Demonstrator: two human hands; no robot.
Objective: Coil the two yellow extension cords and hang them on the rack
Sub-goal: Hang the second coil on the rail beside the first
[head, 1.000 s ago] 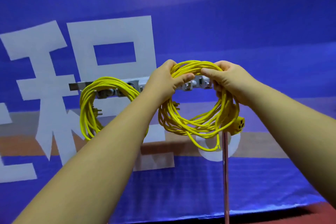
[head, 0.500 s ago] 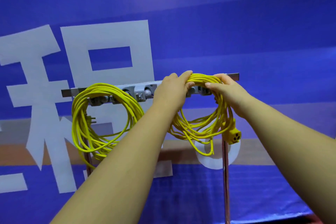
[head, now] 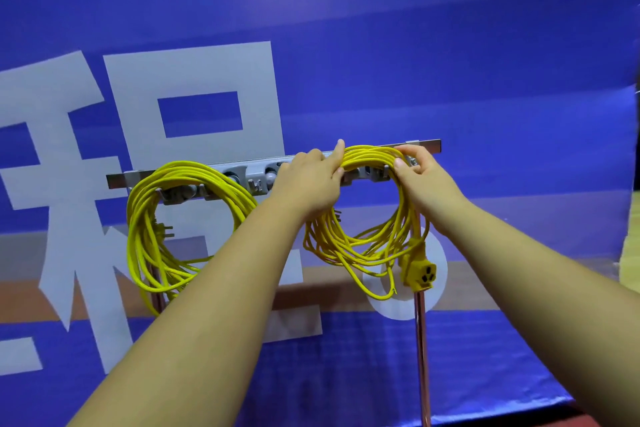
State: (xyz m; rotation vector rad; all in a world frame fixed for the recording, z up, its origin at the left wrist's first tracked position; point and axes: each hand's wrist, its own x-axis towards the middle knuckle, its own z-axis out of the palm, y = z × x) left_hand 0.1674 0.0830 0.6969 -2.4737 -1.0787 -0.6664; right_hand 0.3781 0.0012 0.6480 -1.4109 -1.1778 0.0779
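Blue banner (head: 450,62) fills the whole background, slightly wrinkled, with huge pale grey characters (head: 194,73) across the left half. A tan band (head: 519,281) runs across the banner low in the frame, with a white circle (head: 394,308) printed right of centre. There's a sliver of reddish floor (head: 606,421) in the bottom right corner.

The rack (head: 254,180) is a grey bar with hooks, mid frame, tilted up slightly to the right. It sits on a copper-coloured post (head: 422,357) that drops to the bottom edge.

First cord (head: 138,236): coiled, hanging off the left end of the rack with nothing holding it. Its plug (head: 166,232) dangles inside the loop.

Second cord (head: 369,155): coiled, with the top of the loop up against the right part of the rack and the rest hanging below. Can't tell if it's seated on a hook.

Both hands reach in from the bottom of the frame. Left hand (head: 308,184) has its fingers curled over the top left of that coil, index finger sticking up. Right hand (head: 426,184) grips the top right of it, thumb underneath.

The yellow socket (head: 420,274) hangs at the coil's lower right, in front of the post.
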